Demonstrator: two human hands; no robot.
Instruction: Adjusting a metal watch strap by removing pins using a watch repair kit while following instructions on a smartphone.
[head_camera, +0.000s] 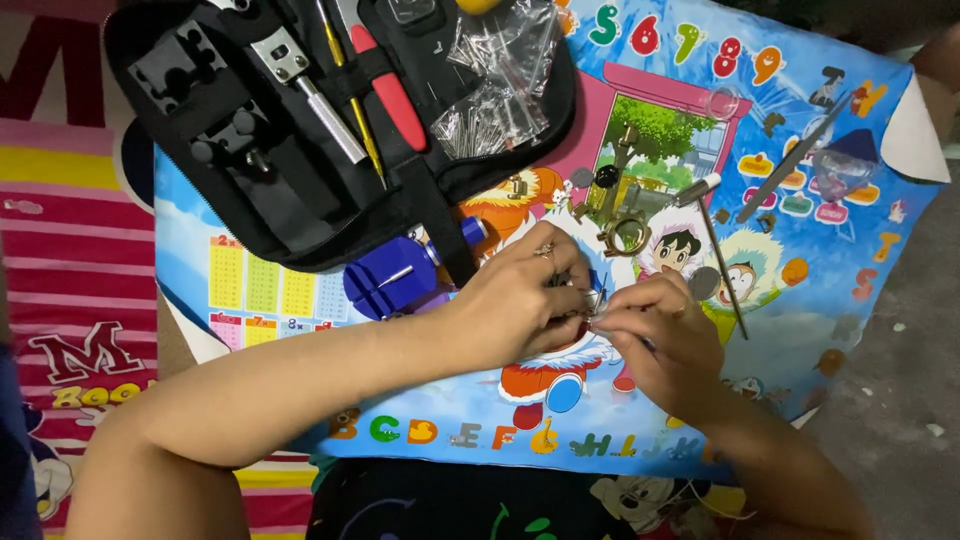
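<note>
Both hands met over the cartoon mat. Left hand and right hand had fingers pinched on a small metal part, beside the blue tool.

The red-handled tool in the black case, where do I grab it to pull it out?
Grab the red-handled tool by its fat red handle, below the black strap that crosses it. Come from the lower right, the open side of the black case. The handle slants that way, so it probably slides out along its own length.
</note>
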